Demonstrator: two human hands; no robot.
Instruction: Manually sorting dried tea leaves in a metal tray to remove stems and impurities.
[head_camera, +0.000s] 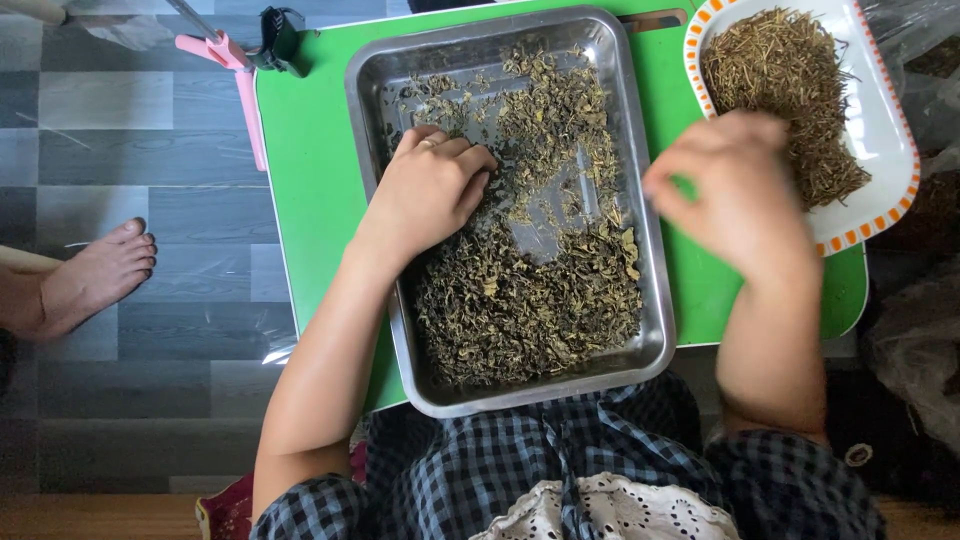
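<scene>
A metal tray lies on a green table, strewn with dried green leaves. My left hand rests inside the tray, fingers curled down onto the leaves, a ring on one finger. My right hand hovers blurred between the tray's right rim and a white plate with an orange-checked rim, fingers pinched together; whether anything is between them I cannot tell. The plate holds a heap of dried brown stems.
A pink and black clamp stand is fixed at the table's far left corner. Another person's bare foot rests on the grey tiled floor at left. Dark plastic bags lie at right.
</scene>
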